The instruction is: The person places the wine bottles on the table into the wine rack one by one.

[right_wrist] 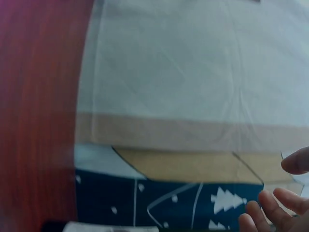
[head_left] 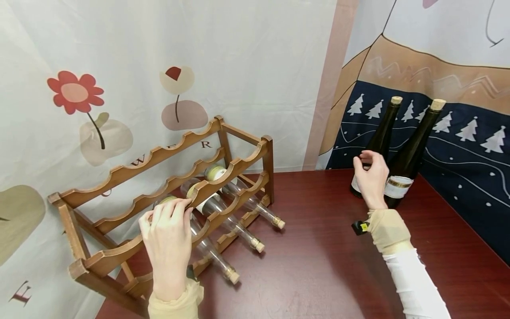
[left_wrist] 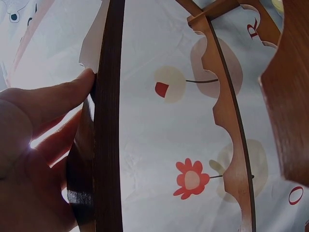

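Dark red worktop (head_left: 311, 266) here, printed cloth (head_left: 255, 57) behind it — my left hand (head_left: 169, 239) has a grip on the wooden rack (head_left: 211, 186) up at its top front, three clear bottles (head_left: 238, 228) lying in it. Right hand's (head_left: 371, 177) grip is loose — thumb and fingers apart — near two dark bottles (head_left: 412, 148) standing off to the right.

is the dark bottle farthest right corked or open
Corked. In the head view, a pale cork sits in the top of the dark bottle. Whether it holds liquid, the pictures do not show.
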Tool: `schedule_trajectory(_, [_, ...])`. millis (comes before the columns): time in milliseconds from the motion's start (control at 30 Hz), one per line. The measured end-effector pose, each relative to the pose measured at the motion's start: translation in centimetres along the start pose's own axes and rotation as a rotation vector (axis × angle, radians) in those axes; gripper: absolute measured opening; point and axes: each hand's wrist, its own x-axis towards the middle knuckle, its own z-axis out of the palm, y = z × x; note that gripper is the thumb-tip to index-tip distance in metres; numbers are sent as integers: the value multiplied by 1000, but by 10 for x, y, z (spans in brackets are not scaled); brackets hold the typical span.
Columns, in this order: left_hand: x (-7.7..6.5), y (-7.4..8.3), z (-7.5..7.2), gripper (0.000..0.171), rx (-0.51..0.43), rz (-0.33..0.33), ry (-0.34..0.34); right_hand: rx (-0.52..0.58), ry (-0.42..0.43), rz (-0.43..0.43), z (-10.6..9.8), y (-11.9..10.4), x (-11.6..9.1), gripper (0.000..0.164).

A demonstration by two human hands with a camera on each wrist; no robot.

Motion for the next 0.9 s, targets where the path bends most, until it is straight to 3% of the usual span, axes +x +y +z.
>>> schedule_trajectory(133, [0, -1, 0, 14, 0, -2, -7, -25, 31, 37, -10, 1, 19, 34])
schedule_trajectory(300, [0, -1, 1, 13, 6, 2, -2, -67, 16, 129, -20, 0, 39, 44])
schedule_trajectory(500, [0, -1, 1, 15, -7, 8, 25, -77, -1, 176, -25, 2, 65, 52])
schedule_trajectory(900, [0, -1, 1, 15, -2, 8, 20, -66, -160, 264, -23, 9, 98, 69])
